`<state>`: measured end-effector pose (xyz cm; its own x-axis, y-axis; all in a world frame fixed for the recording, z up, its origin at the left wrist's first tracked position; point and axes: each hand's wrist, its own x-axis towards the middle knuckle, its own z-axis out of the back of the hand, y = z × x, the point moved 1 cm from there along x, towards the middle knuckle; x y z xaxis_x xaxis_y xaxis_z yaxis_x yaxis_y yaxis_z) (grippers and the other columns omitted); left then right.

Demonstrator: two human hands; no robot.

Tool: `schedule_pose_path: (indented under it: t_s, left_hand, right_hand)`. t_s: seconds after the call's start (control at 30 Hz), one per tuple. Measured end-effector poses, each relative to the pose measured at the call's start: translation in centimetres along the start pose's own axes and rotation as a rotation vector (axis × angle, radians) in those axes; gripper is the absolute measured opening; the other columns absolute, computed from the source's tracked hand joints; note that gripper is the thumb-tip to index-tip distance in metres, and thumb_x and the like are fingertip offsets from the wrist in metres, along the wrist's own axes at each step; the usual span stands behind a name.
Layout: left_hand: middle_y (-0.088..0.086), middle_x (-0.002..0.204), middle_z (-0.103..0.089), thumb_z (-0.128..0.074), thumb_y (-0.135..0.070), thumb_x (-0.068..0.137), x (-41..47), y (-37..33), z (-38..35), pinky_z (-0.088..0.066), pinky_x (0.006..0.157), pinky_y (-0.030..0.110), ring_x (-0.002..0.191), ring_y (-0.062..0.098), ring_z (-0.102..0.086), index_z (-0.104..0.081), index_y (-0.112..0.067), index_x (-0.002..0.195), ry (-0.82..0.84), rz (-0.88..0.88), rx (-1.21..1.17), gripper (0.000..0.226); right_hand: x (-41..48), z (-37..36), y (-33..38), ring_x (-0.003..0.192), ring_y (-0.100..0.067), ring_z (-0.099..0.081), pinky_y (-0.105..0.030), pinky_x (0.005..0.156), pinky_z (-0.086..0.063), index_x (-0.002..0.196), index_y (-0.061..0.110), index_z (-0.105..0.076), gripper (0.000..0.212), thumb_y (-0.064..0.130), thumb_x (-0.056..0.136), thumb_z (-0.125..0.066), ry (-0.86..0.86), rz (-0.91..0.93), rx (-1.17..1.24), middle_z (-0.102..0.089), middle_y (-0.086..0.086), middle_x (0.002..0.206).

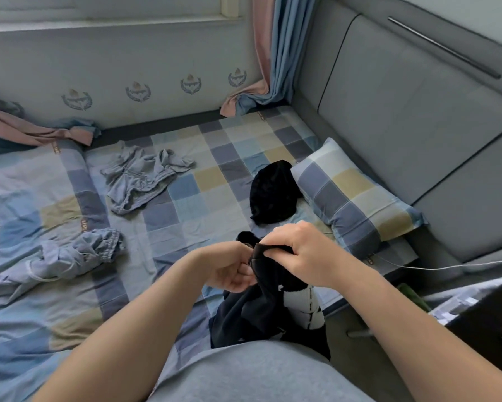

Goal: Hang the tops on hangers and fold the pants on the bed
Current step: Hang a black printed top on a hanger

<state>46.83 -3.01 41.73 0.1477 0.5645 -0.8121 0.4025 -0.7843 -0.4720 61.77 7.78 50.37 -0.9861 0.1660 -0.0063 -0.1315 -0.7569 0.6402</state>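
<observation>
Looking down through the head view, the only one we have, we find both hands meeting above the near edge of the bed [229,158]. The left hand [232,268] pinches a hem of the dark garment [244,311] between curled fingers and thumb, and the right hand [299,250] clamps the same edge from above, just beside it. The rest of that garment hangs bunched below the hands, and a white panel with black marks shows among its folds. We cannot tell from the bunching whether it is a top or pants. That is the first risk: if we judge wrongly, it gets folded when it should be hung. The two grips also sit very close together, so we expect the cloth to stay twisted when it is spread. A single pinch could slip and drop it off the bed's edge. No hanger appears anywhere, so a top would have nowhere to go. Three more pieces lie crumpled on the checked sheet. The black garment [273,192] touches the pillow [354,195], the grey shorts [139,178] lie farther back, and the light blue garment [78,253] is off to the left. A thin white cable [446,266] trails near the pillow, and a swinging sleeve or leg could snag it.
</observation>
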Motion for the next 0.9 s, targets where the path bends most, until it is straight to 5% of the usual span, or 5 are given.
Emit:
schedule_pose_path:
  t_s: [0.17,0.3,0.43,0.77,0.9]
  left_hand:
    - [0.010,0.062,-0.057,-0.039,-0.004,0.102,-1.0,-1.3,2.4,-0.052,0.060,0.030,0.071,0.023,-0.065,-0.050,-0.003,0.094,-0.403,-0.360,-0.626,0.013]
    - [0.011,0.086,-0.061,-0.042,-0.006,0.102,-3.6,-3.3,2.7,-0.053,0.066,0.035,0.075,0.024,-0.065,-0.054,-0.003,0.100,-0.467,-0.590,-0.790,0.013]
    - [0.008,0.081,-0.068,-0.051,-0.015,0.096,-6.4,-4.4,1.4,-0.049,0.072,0.032,0.074,0.023,-0.066,-0.064,-0.013,0.086,-0.557,-0.682,-0.519,0.016]
    - [0.008,0.077,-0.063,-0.059,-0.014,0.072,-12.4,-5.9,-0.4,-0.051,0.063,0.026,0.071,0.021,-0.062,-0.069,-0.016,0.076,-0.382,-0.897,0.101,0.011]
    - [0.011,0.076,-0.062,-0.058,-0.009,0.068,-13.4,-5.8,0.2,-0.051,0.060,0.027,0.067,0.022,-0.061,-0.065,-0.006,0.082,-0.439,-0.944,0.192,0.016]
  right_hand:
    - [-0.5,-0.5,-1.1,0.056,-0.006,-0.056,-0.013,0.051,-0.035,0.106,0.025,-0.071,0.013,0.021,0.097,-0.062,-0.153,-0.105,0.037,-0.062,0.016,0.064]
    - [-0.8,-2.1,-1.7,0.073,-0.003,-0.062,-0.031,0.069,-0.054,0.104,0.034,-0.066,0.011,0.029,0.097,-0.059,-0.032,-0.287,0.102,-0.068,0.015,0.081]
    - [-1.1,-3.6,-2.0,0.102,0.001,-0.066,-0.032,0.094,-0.054,0.108,0.036,-0.070,0.015,0.040,0.095,-0.062,0.225,-0.390,0.298,-0.072,0.017,0.108]
    - [5.4,-1.9,-1.0,0.141,-0.012,-0.025,-0.033,0.112,-0.025,0.152,0.036,-0.027,0.075,0.040,0.090,-0.068,-0.317,-0.232,0.170,-0.034,0.011,0.154]
    - [7.6,-3.8,-1.6,0.118,-0.017,-0.057,-0.040,0.102,-0.046,0.129,0.029,-0.058,0.039,0.030,0.091,-0.064,-0.178,-0.309,0.169,-0.064,0.004,0.126]
